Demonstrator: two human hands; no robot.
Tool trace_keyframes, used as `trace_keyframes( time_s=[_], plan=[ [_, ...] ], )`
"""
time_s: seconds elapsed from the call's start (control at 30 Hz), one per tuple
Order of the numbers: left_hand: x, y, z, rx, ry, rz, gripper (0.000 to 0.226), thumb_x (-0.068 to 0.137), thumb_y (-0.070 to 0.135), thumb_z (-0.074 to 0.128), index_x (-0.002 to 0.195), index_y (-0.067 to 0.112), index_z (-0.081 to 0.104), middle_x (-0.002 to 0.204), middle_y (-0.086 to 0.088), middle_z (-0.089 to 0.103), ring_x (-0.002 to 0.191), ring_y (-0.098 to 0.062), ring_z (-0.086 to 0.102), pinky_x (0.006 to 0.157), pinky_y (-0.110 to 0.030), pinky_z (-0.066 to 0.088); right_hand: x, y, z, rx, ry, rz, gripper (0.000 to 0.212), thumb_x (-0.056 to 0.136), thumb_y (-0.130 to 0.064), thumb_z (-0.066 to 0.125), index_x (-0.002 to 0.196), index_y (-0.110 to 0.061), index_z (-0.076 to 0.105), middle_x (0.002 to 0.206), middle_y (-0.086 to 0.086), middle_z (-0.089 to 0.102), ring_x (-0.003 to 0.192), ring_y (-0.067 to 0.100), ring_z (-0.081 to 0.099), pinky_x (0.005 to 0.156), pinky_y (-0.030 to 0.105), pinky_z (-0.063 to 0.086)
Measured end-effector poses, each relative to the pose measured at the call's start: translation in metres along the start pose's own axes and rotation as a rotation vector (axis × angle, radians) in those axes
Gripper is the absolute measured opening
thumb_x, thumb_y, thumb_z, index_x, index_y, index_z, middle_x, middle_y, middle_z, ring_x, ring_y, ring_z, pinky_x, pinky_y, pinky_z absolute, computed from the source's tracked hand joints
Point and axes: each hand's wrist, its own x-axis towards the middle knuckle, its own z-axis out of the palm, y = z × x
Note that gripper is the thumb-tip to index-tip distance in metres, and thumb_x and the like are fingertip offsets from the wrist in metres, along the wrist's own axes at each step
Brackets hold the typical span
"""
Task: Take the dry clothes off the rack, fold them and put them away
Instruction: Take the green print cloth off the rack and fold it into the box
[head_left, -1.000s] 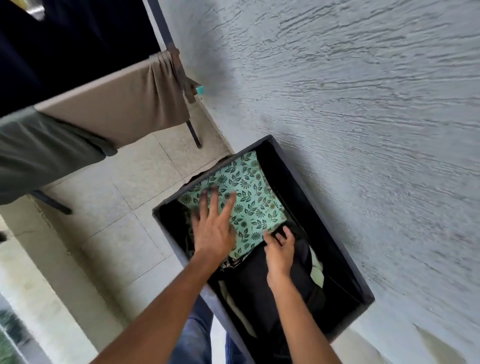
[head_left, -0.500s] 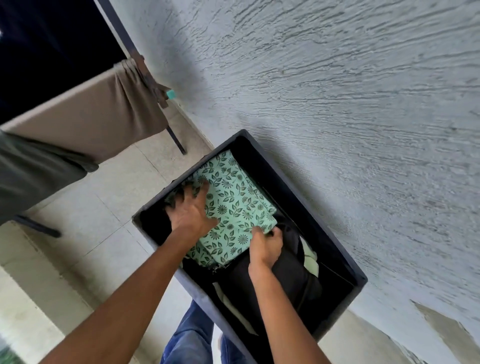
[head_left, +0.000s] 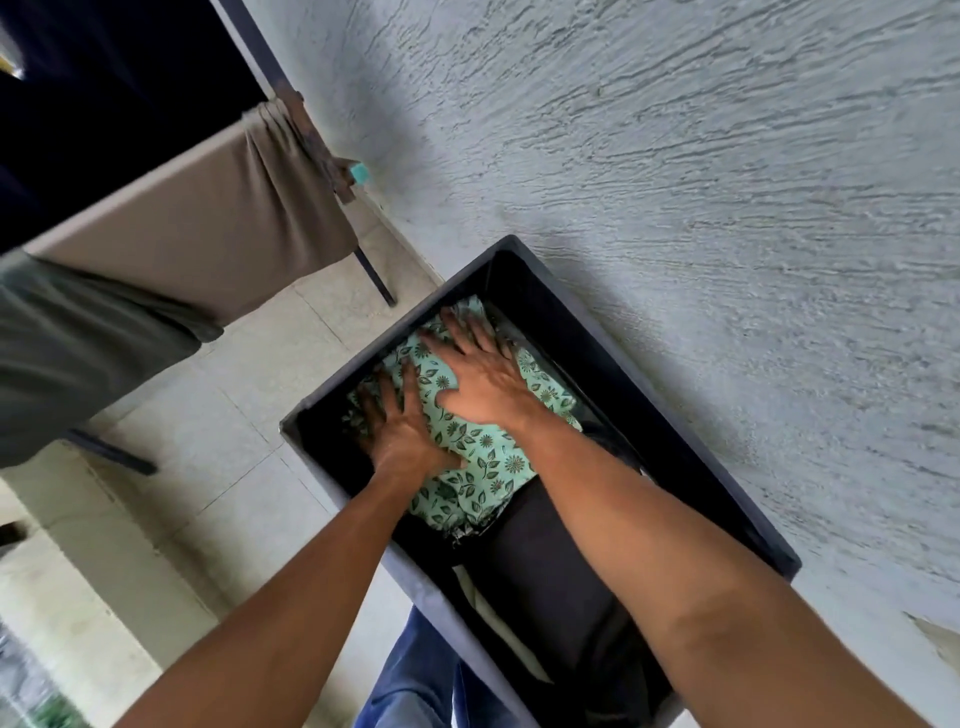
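Note:
A folded mint-green cloth with a dark leaf print (head_left: 483, 462) lies in the far half of a dark storage box (head_left: 644, 353) on the floor by the wall. My left hand (head_left: 400, 426) presses flat on the cloth's left side, fingers spread. Flat on the cloth's far part lies my right hand (head_left: 483, 379), fingers straight. A folded black garment (head_left: 545, 571) fills the near half of the box, with a pale cloth edge (head_left: 493, 613) beside it. On the drying rack (head_left: 306, 140) at the upper left hang a beige garment (head_left: 197, 218), a grey-green one (head_left: 78, 353) and a dark navy one (head_left: 104, 93).
A rough grey plaster wall (head_left: 675, 156) runs along the right of the box. Pale floor tiles (head_left: 218, 467) lie to the left. The rack's dark legs (head_left: 379, 286) stand on the tiles. My blue jeans (head_left: 426, 686) show just below the box.
My right hand left the black garment and moved up onto the green cloth. Both hands now press it flat, and the cloth sits a little deeper in the box.

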Motion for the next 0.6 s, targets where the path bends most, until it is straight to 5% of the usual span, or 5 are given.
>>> trace_keyframes(
  time_s=[0.07, 0.27, 0.43, 0.5, 0.6],
  plan=[
    [0.002, 0.000, -0.004, -0.009, -0.023, -0.003, 0.155, 0.058, 0.050, 0.091, 0.145, 0.036, -0.037, 0.158, -0.007, -0.034, 0.147, -0.039, -0.023, 0.116, -0.065, 0.016, 0.003, 0.001, -0.006, 0.044, -0.060, 0.053, 0.095, 0.082, -0.036, 0.069, 0.157, -0.044, 0.011, 0.168, -0.004, -0.007, 0.155, 0.026, -0.005, 0.119, 0.063, 0.007],
    [-0.034, 0.001, 0.005, -0.016, 0.028, -0.010, 0.146, 0.065, 0.040, 0.089, 0.150, 0.033, -0.030, 0.159, -0.013, -0.030, 0.149, -0.039, -0.017, 0.116, -0.061, 0.016, -0.062, -0.017, 0.019, 0.031, 0.291, -0.025, 0.074, 0.090, -0.034, 0.063, 0.154, -0.028, 0.029, 0.167, 0.005, 0.012, 0.154, 0.026, 0.011, 0.121, 0.057, 0.021],
    [-0.037, 0.001, 0.028, 0.089, -0.106, -0.033, 0.140, 0.075, 0.032, 0.083, 0.146, 0.026, -0.037, 0.150, -0.019, -0.044, 0.147, -0.044, -0.021, 0.118, -0.053, 0.027, -0.102, -0.003, 0.065, -0.038, 0.064, 0.029, 0.083, 0.095, -0.029, 0.059, 0.160, -0.037, 0.006, 0.167, -0.001, -0.019, 0.154, 0.025, -0.013, 0.123, 0.057, 0.009],
    [-0.037, 0.010, 0.020, 0.139, -0.085, -0.030, 0.128, 0.080, 0.036, 0.077, 0.152, 0.021, -0.027, 0.156, -0.026, -0.030, 0.148, -0.048, -0.002, 0.111, -0.052, 0.036, -0.101, -0.002, 0.061, -0.025, 0.021, 0.037, 0.092, 0.091, -0.020, 0.065, 0.159, -0.037, 0.006, 0.167, -0.002, -0.020, 0.154, 0.024, -0.014, 0.124, 0.057, 0.007],
    [-0.041, 0.011, -0.001, 0.008, -0.064, 0.025, 0.098, 0.080, 0.032, 0.076, 0.156, 0.018, 0.014, 0.155, -0.025, 0.020, 0.133, -0.041, 0.044, 0.096, -0.046, 0.052, -0.098, -0.015, 0.038, 0.157, -0.017, 0.135, 0.080, 0.088, -0.010, 0.068, 0.155, -0.031, 0.030, 0.169, -0.003, 0.003, 0.154, 0.025, 0.007, 0.121, 0.055, 0.017]
  ],
)
